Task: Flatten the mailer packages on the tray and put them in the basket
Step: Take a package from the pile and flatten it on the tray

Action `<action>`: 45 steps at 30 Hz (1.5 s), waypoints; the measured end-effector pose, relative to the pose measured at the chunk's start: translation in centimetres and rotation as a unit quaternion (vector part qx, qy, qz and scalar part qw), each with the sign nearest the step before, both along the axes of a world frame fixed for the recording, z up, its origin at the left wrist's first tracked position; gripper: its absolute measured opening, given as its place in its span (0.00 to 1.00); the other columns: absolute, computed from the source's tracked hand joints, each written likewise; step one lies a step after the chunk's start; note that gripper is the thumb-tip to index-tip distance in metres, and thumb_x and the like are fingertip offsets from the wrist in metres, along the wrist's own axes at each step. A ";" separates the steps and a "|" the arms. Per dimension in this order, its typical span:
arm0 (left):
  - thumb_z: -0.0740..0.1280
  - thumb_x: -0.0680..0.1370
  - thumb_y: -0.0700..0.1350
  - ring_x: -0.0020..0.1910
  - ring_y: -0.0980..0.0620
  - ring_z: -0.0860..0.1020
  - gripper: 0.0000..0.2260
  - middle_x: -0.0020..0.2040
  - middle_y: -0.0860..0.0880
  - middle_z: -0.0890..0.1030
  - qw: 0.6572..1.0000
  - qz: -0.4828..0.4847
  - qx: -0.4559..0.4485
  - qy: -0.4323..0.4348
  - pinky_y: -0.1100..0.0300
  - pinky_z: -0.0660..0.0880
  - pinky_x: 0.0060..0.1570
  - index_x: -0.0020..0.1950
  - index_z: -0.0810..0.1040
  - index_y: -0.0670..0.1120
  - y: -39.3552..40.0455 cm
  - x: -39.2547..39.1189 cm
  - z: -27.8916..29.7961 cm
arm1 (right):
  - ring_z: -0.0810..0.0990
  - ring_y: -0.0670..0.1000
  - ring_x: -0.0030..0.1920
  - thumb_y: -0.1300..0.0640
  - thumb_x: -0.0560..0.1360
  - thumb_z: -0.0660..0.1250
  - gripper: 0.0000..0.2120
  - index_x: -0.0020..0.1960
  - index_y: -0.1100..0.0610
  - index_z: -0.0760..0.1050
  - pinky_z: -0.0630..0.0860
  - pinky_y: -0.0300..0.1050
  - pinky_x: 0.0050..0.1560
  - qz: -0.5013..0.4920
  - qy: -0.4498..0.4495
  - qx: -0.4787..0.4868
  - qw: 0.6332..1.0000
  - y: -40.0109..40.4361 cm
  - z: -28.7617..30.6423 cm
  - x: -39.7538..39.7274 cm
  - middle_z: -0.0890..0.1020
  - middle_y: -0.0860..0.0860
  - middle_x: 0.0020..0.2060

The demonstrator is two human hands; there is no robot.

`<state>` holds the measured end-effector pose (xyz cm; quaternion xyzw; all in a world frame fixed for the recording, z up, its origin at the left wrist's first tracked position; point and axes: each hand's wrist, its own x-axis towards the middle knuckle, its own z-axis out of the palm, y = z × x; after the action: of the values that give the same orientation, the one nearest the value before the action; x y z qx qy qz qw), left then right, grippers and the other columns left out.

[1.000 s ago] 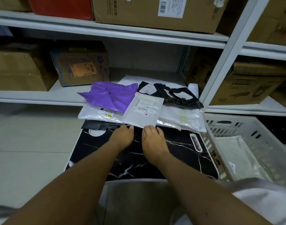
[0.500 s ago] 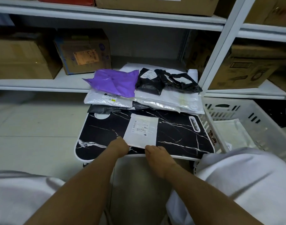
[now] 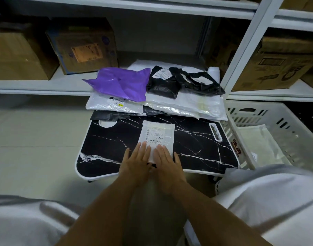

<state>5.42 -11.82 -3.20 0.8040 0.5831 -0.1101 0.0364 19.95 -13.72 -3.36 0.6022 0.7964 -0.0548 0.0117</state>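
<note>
I am in a store room with white shelves and brown boxes, and a black tray (image 3: 106, 150) with white marble lines sits low in front of me. On the tray, near my edge, lies one small white mailer (image 3: 158, 134) with a label on top. My left hand (image 3: 137, 160) and my right hand (image 3: 167, 161) are both spread flat, fingers wide, pressing down on its near end. They hold nothing; they only push.

Past it, at the far side of the tray, waits a pile of mailers (image 3: 152, 96). I count one purple mailer (image 3: 122, 83), two black ones on top, at least two white or clear ones under them, and one more black one peeking out below. Some are hidden, so there may be more.

To my right stands one white basket (image 3: 294, 125), just beside the tray, with one flat white mailer (image 3: 258, 141) already inside.

What could go wrong: the mailer is smooth, so I think a hard push could make it slide off the near edge. The pile also hangs over the back, and a bump of the tray might tip it
</note>
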 end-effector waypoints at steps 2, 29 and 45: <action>0.41 0.83 0.56 0.76 0.49 0.35 0.27 0.77 0.47 0.35 1.000 -0.018 -0.017 0.006 0.44 0.42 0.75 0.77 0.35 0.47 -0.2 -0.2 -0.8 | 0.44 0.52 0.78 0.41 0.79 0.43 0.33 0.79 0.57 0.47 0.47 0.60 0.75 0.014 -0.031 -0.011 0.999 0.0 -1.2 0.3 0.46 0.54 0.79; 0.42 0.83 0.55 0.77 0.49 0.37 0.27 0.78 0.45 0.36 0.999 -0.050 0.002 0.007 0.45 0.45 0.75 0.77 0.37 0.45 2.9 -0.1 -1.2 | 0.45 0.52 0.78 0.51 0.83 0.50 0.26 0.79 0.58 0.49 0.46 0.54 0.77 0.007 0.066 -0.033 0.997 4.3 -2.4 0.5 0.49 0.53 0.79; 0.48 0.83 0.45 0.78 0.46 0.46 0.21 0.78 0.42 0.49 0.993 0.034 -0.008 -0.113 0.50 0.50 0.75 0.75 0.56 0.41 7.6 1.2 -1.5 | 0.54 0.52 0.77 0.57 0.82 0.52 0.25 0.77 0.61 0.53 0.51 0.45 0.77 -0.019 0.142 -0.083 0.986 10.5 -1.3 0.0 0.56 0.56 0.77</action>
<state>6.58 -4.24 -4.69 0.7906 0.6017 -0.0216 0.1119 19.91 -3.22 -4.65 0.6001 0.7712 -0.2056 -0.0527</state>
